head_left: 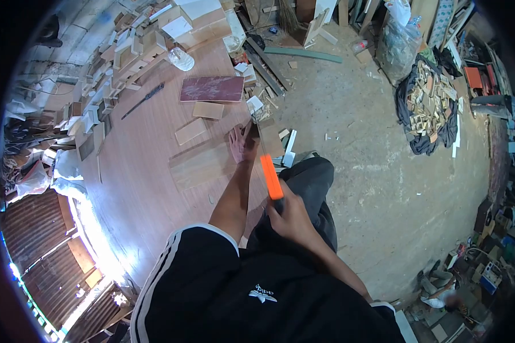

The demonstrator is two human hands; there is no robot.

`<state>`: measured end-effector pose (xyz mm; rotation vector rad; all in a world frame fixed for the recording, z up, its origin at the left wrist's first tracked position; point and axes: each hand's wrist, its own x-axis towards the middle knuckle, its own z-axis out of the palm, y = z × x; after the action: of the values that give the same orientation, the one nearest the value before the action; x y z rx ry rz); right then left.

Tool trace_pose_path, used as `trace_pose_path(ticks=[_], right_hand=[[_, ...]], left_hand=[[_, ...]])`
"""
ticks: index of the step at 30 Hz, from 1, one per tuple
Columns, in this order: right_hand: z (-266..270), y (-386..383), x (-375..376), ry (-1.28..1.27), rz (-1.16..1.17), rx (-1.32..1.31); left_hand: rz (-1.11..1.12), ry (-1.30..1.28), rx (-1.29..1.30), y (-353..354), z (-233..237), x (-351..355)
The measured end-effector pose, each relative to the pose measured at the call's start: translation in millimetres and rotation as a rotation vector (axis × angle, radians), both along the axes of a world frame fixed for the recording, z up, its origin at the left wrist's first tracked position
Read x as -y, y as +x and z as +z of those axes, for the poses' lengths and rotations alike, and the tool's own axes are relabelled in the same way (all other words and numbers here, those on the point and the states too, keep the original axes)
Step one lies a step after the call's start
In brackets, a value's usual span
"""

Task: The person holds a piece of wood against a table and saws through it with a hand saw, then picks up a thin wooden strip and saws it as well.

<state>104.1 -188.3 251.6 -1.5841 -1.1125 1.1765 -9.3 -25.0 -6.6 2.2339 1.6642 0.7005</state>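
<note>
My right hand [293, 216] is closed round the grip of a hand saw [271, 176] with a bright orange handle part. The saw's thin blade points away from me along the edge of the wooden table [154, 166]. My left hand [242, 144] lies with fingers stretched at the table edge, just left of the blade, pressing on a piece of wood whose shape is partly hidden. Beside that hand a pale wide board [201, 166] lies flat. Farther up are two small wood blocks [208, 110] and a dark red rectangular board [212, 89].
A long dark tool [143, 100] and a clear plastic container [181, 59] lie on the table. Stacked wooden boxes [140, 51] line its far left. Offcuts [289, 148] lie below the right edge. A cloth heaped with wood scraps [432, 103] sits on the concrete floor.
</note>
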Motion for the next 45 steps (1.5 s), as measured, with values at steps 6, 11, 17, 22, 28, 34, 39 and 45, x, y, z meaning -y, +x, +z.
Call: trace_pose_path(ticks=[6,11,17,22,28,34,39,45], right_hand=[[-89,-3,-73,0.130,-0.039,0.111],[3,-4,3,0.000,0.015,0.045],[-64,8,-48,-0.065,-0.015,0.059],[-65,0,-45,-0.023,0.004,0.095],[11,-1,2,-0.032,-0.057,-0.023],[-111,-11,-81,0.215,-0.077,0.235],[-19,-1,-20,-0.005,-0.013,0.024],[-60,-1,-32,0.027,-0.004,0.087]], left_hand=[[0.007,0.052,-0.066,2,14,2],[0.051,-0.220,-0.028,10,42,-9],[0.036,-0.543,-0.043,7,59,-5],[-0.011,0.037,-0.108,-2,-7,-1],[0.000,0.032,-0.120,-2,-9,-1],[0.005,0.070,-0.117,-4,-16,-1],[-0.003,0.146,-0.107,-9,-31,-2],[-0.019,0.127,-0.132,-9,-31,-2]])
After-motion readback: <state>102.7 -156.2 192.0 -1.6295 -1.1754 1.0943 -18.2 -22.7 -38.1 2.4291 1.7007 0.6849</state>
